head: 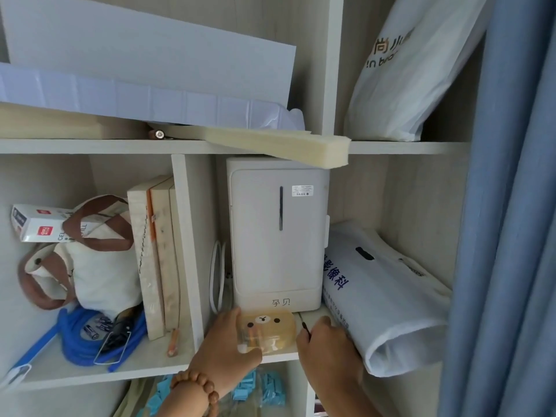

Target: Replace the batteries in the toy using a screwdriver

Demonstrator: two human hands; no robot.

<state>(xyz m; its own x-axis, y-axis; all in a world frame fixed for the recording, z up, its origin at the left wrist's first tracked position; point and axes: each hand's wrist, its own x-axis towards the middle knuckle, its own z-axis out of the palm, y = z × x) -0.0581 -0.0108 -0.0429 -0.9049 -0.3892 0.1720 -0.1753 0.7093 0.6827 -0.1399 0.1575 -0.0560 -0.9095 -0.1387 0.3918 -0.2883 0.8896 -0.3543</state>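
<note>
Toy (pixel 269 329) is seen on the near edge of the shelf (pixel 168 361), just in front of the white appliance (pixel 278 236). It is a translucent yellowish-brown case with a bear face printed on top; two cylindrical batteries (pixel 252 335) are visible through it. Left hand (pixel 224 353) is wrapped around the toy's left side, beaded bracelet (pixel 197 389) on the wrist. Right hand (pixel 326 341) is closed on a thin dark screwdriver (pixel 304 325), tip just right of the toy.
</note>
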